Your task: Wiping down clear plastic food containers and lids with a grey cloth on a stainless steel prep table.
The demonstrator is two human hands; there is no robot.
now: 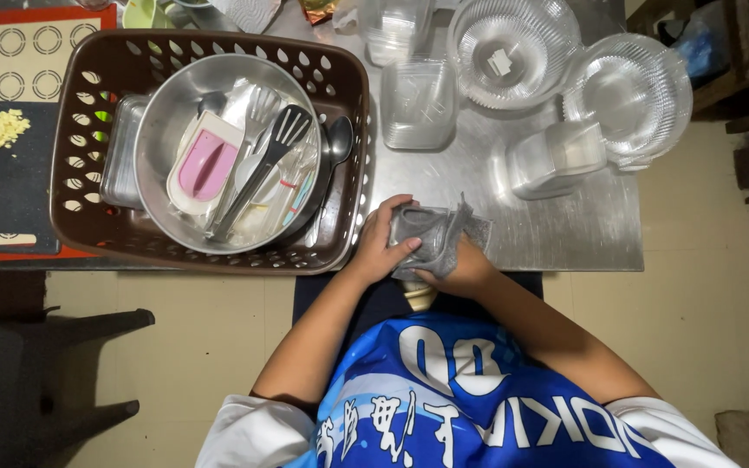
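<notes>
At the near edge of the steel table (565,230), both my hands hold a grey cloth (439,234) bunched around something small I cannot make out. My left hand (381,243) grips the cloth's left side, thumb on top. My right hand (461,270) cups it from below, mostly hidden under the fabric. Just left of my hands stands a brown perforated plastic basket (344,95) with a large steel bowl (166,113) inside, filled with a black slotted spatula (272,154), a pink and white tool (201,165), spoons and other utensils.
Clear plastic bowls (635,87) and clear containers (418,104) crowd the far right of the table. A black cutting board (10,191) with chopped pale bits lies on a red-edged baking mat (36,35) at the left. A dark chair (36,373) stands at lower left.
</notes>
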